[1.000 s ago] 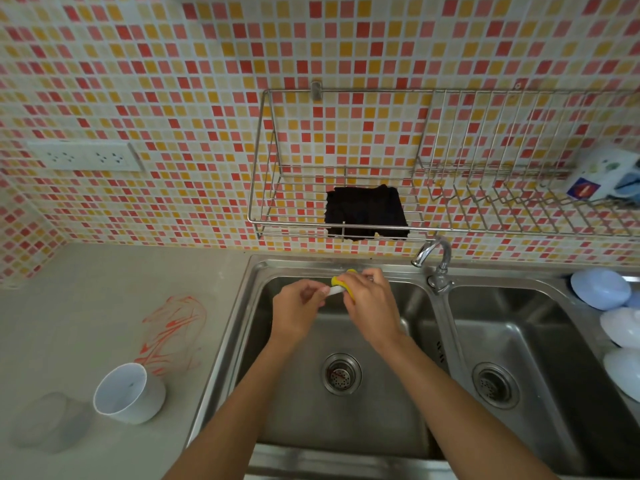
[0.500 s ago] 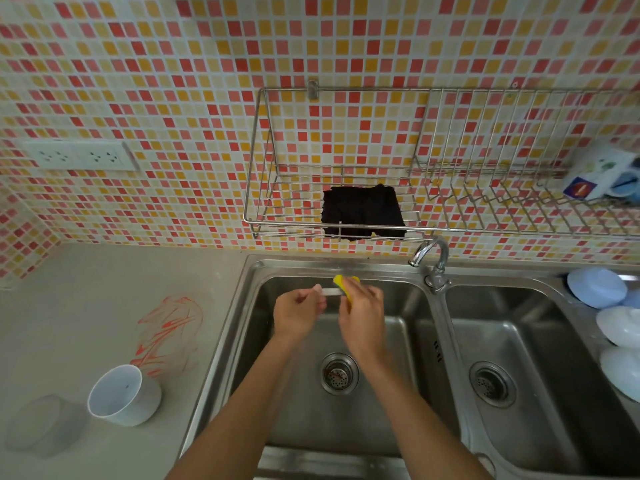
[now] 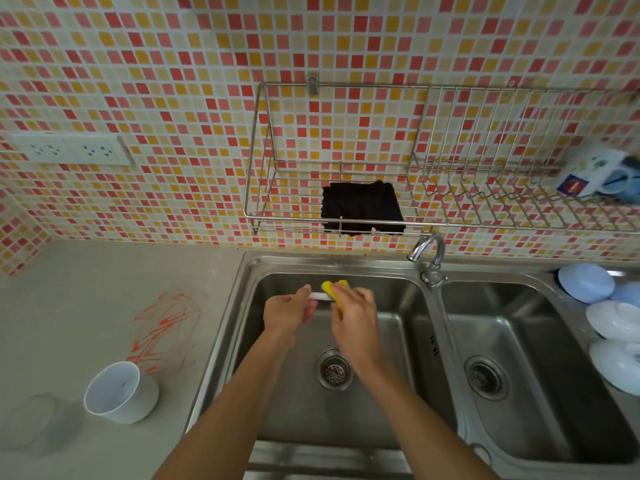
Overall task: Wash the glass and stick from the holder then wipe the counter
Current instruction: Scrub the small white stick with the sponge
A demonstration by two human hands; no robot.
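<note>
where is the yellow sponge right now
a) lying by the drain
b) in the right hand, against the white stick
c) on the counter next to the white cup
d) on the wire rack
b: the right hand grips the yellow sponge around the white stick, whose other end the left hand holds, over the left sink basin.

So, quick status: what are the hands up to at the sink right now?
Left hand pinches white stick over left basin. Right hand grips yellow sponge against it. Red scribble on counter not yet wiped. Nothing in the way.

head-worn wide-angle view, looking down, close over sink (image 3: 346,268); facing tiled wall (image 3: 173,81)
</note>
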